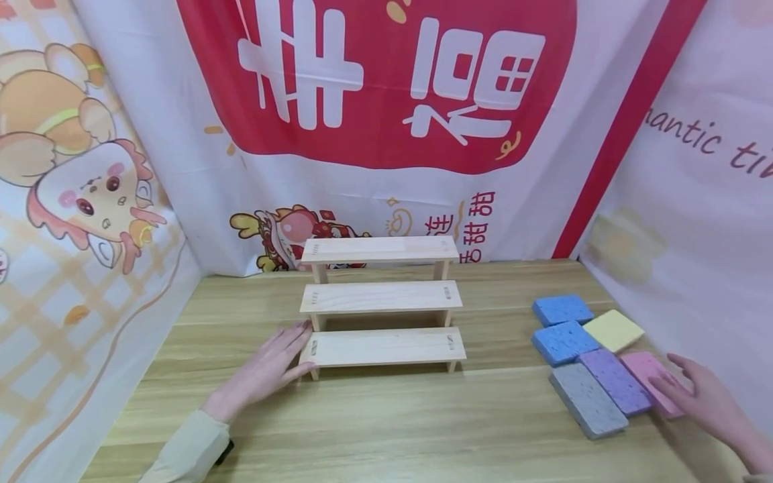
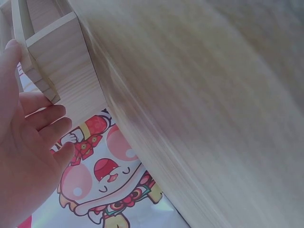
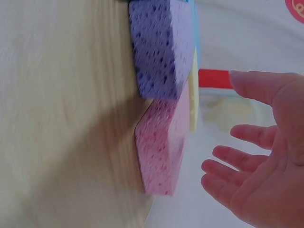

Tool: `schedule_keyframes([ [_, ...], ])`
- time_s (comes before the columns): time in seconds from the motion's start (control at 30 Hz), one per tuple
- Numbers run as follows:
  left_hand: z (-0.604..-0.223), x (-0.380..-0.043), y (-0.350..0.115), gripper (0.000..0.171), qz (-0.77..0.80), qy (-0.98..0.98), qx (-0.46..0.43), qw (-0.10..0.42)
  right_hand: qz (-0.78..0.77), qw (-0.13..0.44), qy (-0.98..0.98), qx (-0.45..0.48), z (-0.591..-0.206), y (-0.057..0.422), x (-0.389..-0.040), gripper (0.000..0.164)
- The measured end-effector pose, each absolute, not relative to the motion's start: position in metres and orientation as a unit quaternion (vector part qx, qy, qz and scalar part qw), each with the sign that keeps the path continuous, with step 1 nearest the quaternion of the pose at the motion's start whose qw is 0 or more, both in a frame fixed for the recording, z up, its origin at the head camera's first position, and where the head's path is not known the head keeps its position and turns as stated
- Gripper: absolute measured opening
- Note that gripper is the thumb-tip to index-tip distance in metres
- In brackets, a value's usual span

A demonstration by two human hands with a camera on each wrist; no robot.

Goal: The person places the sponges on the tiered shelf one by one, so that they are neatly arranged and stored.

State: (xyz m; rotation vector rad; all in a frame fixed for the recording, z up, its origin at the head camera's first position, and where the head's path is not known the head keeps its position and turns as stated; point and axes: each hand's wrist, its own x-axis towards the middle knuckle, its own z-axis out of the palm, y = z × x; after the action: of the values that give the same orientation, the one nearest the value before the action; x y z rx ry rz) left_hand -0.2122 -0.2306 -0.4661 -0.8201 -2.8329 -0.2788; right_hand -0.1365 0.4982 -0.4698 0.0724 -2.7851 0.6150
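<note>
We see the three-step wooden shelf [image 1: 382, 297] standing on the table [image 1: 374, 429], with the left hand [image 1: 267, 365] at its left end, fingers extended and touching the lowest step. Well to the right of the shelf, we find the right hand [image 1: 703, 397] with loosely spread fingers, holding nothing, just beside the pink sponge [image 1: 645, 374]. Also right of the shelf, we see two blue sponges [image 1: 564, 342], a yellow sponge [image 1: 614, 330], a purple sponge [image 1: 616, 384] and a grey sponge [image 1: 588, 402], all grouped close together. Behind the shelf, we see a printed cloth [image 1: 386, 151].
</note>
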Motion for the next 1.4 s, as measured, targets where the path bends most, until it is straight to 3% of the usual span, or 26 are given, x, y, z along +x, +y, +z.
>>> schedule_keyframes([
  [0.4, -0.466, -0.210, -0.232, 0.074, -0.091, -0.953, -0.275, 0.090, 0.179, 0.094, -0.979, 0.027, -0.474, 0.514, -0.134, 0.072],
  [0.63, -0.468, -0.210, -0.233, 0.074, -0.090, -0.953, -0.274, 0.093, 0.178, 0.023, -0.984, 0.013, -0.475, 0.518, -0.132, 0.082],
  [0.97, -0.468, -0.210, -0.233, 0.075, -0.101, -0.953, -0.273, 0.088, 0.166, -0.023, -0.986, 0.008, -0.483, 0.521, -0.137, 0.081],
  [1.4, -0.467, -0.212, -0.231, 0.074, -0.099, -0.954, -0.272, 0.082, 0.152, -0.030, -0.988, -0.002, -0.483, 0.521, -0.140, 0.084],
])
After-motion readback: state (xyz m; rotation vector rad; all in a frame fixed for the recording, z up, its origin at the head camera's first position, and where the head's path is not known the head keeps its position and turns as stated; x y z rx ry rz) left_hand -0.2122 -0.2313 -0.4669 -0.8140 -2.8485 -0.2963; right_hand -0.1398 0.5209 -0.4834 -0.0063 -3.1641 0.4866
